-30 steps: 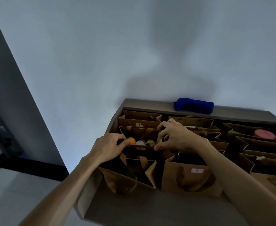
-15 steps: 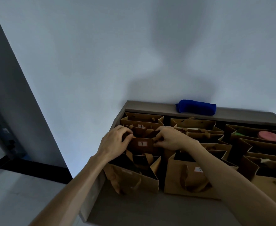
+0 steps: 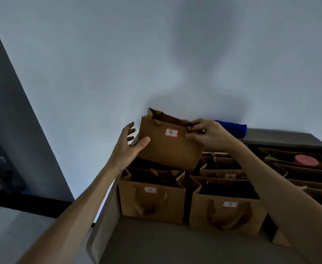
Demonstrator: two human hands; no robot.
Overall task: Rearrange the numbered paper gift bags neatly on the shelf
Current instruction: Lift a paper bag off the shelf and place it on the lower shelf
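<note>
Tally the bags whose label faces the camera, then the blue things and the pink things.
Bags showing a label: 4: bag 9, bag 7, bag 2, bag with a blurred label
Blue: 1: blue cloth
Pink: 1: pink round thing
Total: 6

Brown bag 9 [image 3: 167, 147] tilted above shelved bags [image 3: 152, 202]

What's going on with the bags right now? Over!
Right hand pinches bag 9 at its top edge, lifted above the row. Left hand open, thumb on the bag's side. Bags 7 and 2 below.
</note>
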